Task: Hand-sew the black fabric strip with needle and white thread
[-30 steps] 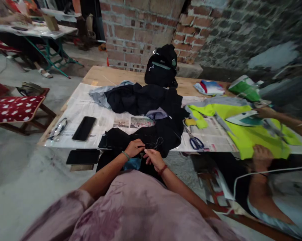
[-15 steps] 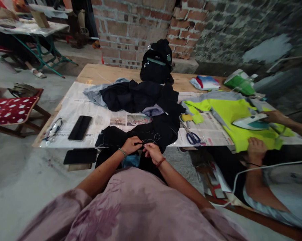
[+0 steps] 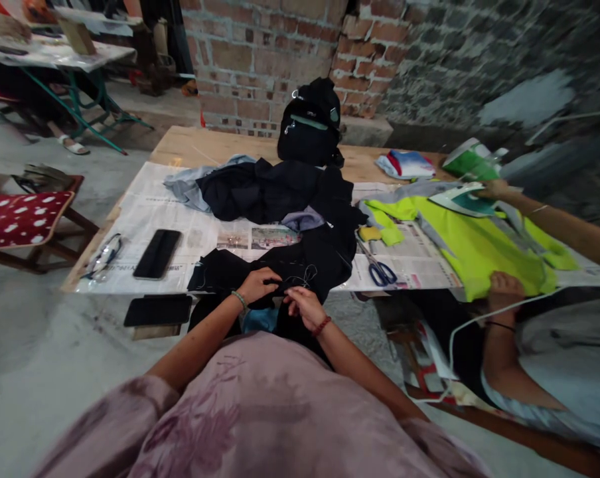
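Observation:
A black garment (image 3: 324, 255) lies over the table's near edge, with white stitches along its near part. My left hand (image 3: 259, 285) is closed on its edge, thumb and forefinger pinching the cloth. Just to the right, my right hand (image 3: 304, 307) has its thumb and forefinger together at the same edge. Whatever they pinch is too small to make out. Loops of white thread (image 3: 307, 273) curl on the cloth beside these fingertips. Dark blue-handled scissors (image 3: 381, 272) lie right of the garment, below a yellow sponge-like piece (image 3: 370, 234).
Newspaper (image 3: 145, 192) covers much of the table. A phone (image 3: 157, 253) and glasses (image 3: 105, 255) lie left; a black backpack (image 3: 310, 126) stands behind. At right, a co-worker's hand holds an iron (image 3: 464, 199) on a yellow-green garment (image 3: 479, 245); its white cord (image 3: 452, 345) hangs nearby.
My hands have drawn slightly apart at the cloth edge, the left one rising a little. The co-worker's iron has moved up and left, away from me, across the yellow-green garment.

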Action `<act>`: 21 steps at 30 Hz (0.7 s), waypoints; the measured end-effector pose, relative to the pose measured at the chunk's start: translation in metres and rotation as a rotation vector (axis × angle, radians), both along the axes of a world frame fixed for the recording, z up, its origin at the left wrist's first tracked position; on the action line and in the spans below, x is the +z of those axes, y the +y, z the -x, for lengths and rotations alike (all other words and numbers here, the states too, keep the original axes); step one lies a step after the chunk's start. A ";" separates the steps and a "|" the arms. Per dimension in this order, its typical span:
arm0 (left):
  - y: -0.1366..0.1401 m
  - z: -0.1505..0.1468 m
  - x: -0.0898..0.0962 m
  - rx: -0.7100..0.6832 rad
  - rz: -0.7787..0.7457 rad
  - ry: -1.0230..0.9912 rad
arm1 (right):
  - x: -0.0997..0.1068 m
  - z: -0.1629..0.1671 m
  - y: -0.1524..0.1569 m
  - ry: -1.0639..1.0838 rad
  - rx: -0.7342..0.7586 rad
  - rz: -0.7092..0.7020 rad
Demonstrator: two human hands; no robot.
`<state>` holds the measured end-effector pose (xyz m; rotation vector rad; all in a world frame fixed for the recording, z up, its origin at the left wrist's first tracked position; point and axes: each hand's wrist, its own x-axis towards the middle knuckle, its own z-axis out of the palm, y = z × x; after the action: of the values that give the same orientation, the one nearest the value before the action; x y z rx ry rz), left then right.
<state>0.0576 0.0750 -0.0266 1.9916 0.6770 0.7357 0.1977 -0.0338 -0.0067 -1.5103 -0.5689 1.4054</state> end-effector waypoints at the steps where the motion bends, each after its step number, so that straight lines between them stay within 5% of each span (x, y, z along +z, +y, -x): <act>1: 0.000 0.000 0.000 -0.015 -0.004 -0.006 | -0.001 0.000 0.001 -0.010 -0.001 -0.004; 21: -0.007 -0.006 -0.001 0.077 -0.116 0.021 | -0.003 0.006 0.001 -0.108 0.057 -0.051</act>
<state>0.0638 0.0677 -0.0273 2.0907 0.7421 0.8169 0.1918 -0.0328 -0.0098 -1.5464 -0.7144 1.3484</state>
